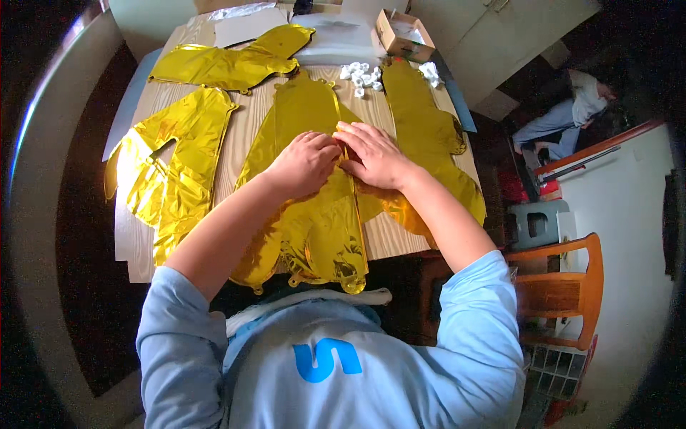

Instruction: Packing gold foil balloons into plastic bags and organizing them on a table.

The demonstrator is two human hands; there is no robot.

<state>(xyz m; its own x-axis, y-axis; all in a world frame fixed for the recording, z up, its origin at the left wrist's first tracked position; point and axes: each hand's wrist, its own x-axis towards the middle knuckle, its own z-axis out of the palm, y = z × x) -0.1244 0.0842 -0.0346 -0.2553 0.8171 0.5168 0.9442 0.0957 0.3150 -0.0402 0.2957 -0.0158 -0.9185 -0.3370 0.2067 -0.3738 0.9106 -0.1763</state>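
Note:
A flat gold foil balloon (314,222) lies in the middle of the wooden table, its near end reaching the front edge. My left hand (307,163) is closed over its upper middle, fingers curled onto the foil. Right beside it, my right hand (375,154) bends its fingers down on the balloon's long right edge, thumb tucked below. The two hands' fingertips meet at a fold in the foil; the exact pinch is hidden under the fingers.
More flat gold foil balloons lie around: a crumpled one (179,154) left, another (229,66) far left, one (421,107) right. White crumpled bits (361,77) sit near a cardboard box (404,36). A wooden chair (564,289) stands right; another person (572,111) is beyond.

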